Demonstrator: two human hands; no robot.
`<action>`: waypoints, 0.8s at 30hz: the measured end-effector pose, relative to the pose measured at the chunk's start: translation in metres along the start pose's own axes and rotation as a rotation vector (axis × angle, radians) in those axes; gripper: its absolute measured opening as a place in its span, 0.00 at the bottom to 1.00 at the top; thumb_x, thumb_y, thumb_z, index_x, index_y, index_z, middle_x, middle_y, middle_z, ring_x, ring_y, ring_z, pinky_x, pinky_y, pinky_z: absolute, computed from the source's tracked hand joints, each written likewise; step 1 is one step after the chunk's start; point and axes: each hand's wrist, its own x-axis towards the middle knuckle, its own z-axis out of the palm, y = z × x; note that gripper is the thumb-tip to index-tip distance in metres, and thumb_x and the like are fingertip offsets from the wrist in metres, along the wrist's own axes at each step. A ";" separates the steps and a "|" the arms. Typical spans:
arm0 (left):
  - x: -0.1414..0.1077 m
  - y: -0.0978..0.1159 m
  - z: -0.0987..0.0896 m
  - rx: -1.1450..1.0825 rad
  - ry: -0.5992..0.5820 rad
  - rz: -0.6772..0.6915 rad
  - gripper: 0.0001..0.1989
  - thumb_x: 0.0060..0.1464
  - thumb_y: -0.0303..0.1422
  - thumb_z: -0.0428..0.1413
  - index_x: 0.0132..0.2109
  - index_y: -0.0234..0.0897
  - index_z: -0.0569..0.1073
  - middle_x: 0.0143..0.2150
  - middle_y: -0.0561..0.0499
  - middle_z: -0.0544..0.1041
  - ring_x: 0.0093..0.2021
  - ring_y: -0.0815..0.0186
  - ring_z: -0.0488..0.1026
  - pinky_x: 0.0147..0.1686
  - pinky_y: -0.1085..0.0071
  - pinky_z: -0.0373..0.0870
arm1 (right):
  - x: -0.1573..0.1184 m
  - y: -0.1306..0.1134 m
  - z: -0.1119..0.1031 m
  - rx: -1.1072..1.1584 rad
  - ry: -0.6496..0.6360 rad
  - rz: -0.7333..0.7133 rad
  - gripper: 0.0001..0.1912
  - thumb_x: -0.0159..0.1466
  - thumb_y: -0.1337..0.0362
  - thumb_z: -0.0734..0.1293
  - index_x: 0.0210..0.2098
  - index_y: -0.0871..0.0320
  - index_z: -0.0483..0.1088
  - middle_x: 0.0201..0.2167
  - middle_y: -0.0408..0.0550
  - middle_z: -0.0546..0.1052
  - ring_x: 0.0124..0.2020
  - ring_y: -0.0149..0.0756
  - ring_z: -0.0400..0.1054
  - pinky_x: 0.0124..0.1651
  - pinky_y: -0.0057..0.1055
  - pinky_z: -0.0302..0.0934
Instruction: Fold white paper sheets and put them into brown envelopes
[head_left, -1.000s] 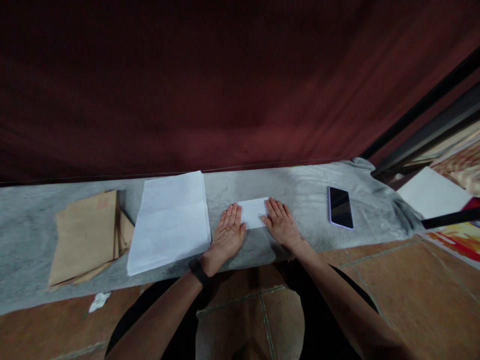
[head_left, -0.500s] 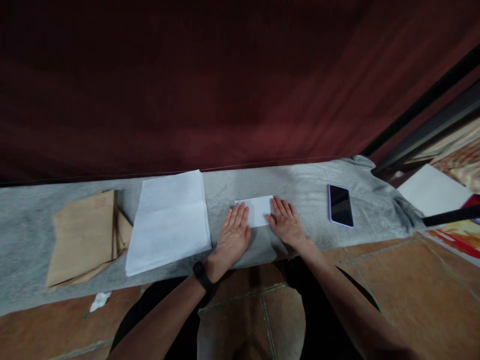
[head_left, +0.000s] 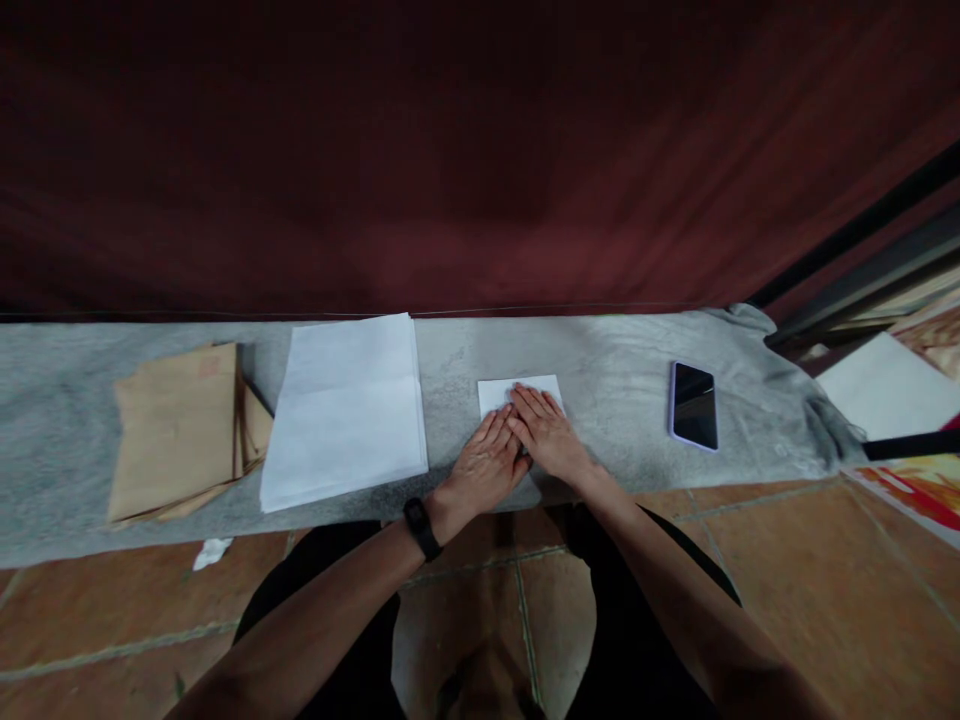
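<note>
A small white piece of paper [head_left: 495, 392], seemingly folded, lies on the grey cloth [head_left: 615, 350] in front of me. My left hand [head_left: 489, 462] rests on its lower left part, fingers stretched out and palm down. Beside it, my right hand [head_left: 551, 435] lies flat on the paper's right part, its fingertips meeting those of the left. Both hands cover the lower portion of the paper. A black band [head_left: 421, 528] circles my left wrist.
Left of my hands is a stack of white paper sheets [head_left: 349, 410], and beyond it a pile of brown envelopes [head_left: 180, 430]. A phone [head_left: 694, 405] in a purple case lies to the right. A white scrap [head_left: 212, 552] is on the tiled floor [head_left: 817, 570].
My hands have slid inward from the paper's two side edges and now meet over its middle. The whole view has shifted slightly.
</note>
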 end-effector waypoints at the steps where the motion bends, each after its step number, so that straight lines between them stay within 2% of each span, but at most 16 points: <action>1: 0.000 0.000 0.001 0.000 -0.001 0.003 0.29 0.67 0.39 0.46 0.66 0.20 0.62 0.68 0.30 0.64 0.72 0.51 0.57 0.71 0.52 0.52 | 0.001 0.000 0.001 0.002 -0.001 0.000 0.29 0.76 0.53 0.49 0.71 0.59 0.56 0.72 0.51 0.57 0.73 0.39 0.48 0.74 0.46 0.44; 8: -0.003 0.000 -0.006 -0.008 -0.047 0.022 0.28 0.68 0.41 0.45 0.66 0.26 0.64 0.69 0.35 0.65 0.72 0.51 0.56 0.72 0.51 0.47 | 0.009 0.006 0.000 -0.029 -0.013 0.024 0.29 0.76 0.54 0.48 0.70 0.58 0.57 0.73 0.50 0.56 0.74 0.39 0.47 0.74 0.45 0.43; 14: -0.013 0.006 -0.013 -0.009 -0.055 0.039 0.29 0.69 0.44 0.44 0.69 0.32 0.61 0.73 0.38 0.59 0.74 0.54 0.50 0.72 0.51 0.45 | 0.013 0.006 -0.003 -0.049 -0.052 0.051 0.28 0.76 0.54 0.48 0.71 0.57 0.56 0.74 0.49 0.52 0.74 0.41 0.45 0.74 0.46 0.41; 21: -0.024 0.012 -0.012 -0.041 -0.091 0.027 0.33 0.68 0.47 0.44 0.70 0.28 0.58 0.73 0.37 0.56 0.74 0.53 0.49 0.73 0.52 0.44 | 0.019 0.009 -0.003 -0.057 -0.071 0.101 0.28 0.76 0.55 0.49 0.71 0.55 0.55 0.74 0.49 0.51 0.74 0.40 0.44 0.74 0.46 0.41; 24: -0.026 0.012 -0.012 -0.071 -0.096 0.028 0.31 0.69 0.45 0.44 0.70 0.28 0.58 0.73 0.37 0.56 0.74 0.54 0.51 0.72 0.53 0.47 | 0.019 0.008 -0.006 -0.039 -0.046 0.102 0.29 0.76 0.54 0.49 0.72 0.58 0.54 0.74 0.51 0.51 0.75 0.41 0.44 0.74 0.46 0.41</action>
